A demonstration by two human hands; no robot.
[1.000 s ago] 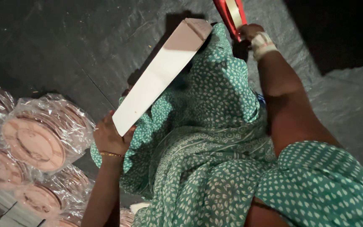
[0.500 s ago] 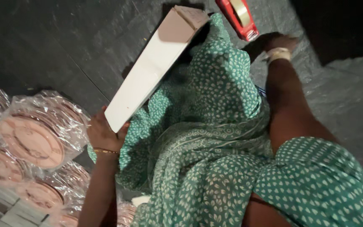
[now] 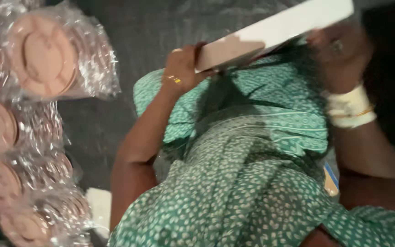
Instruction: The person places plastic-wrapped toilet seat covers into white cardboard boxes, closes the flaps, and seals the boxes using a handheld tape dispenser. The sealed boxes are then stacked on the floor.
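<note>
Two hands hold a long white box above a lap covered in green patterned cloth.

Head view: the left hand [image 3: 181, 68] grips the near end of the white box [image 3: 275, 34], its fingers [image 3: 197, 50] curled tight around the edge. The right hand [image 3: 339, 57], blurred, with a pale band at the wrist, touches the far end of the box; I cannot tell how its fingers are set. The box slants upward to the right, over the green cloth [image 3: 252, 183]. To the left, on dark sheeting [image 3: 128, 27], lie stacks of round pinkish discs wrapped in clear plastic [image 3: 42, 57], well apart from the hands.
</note>
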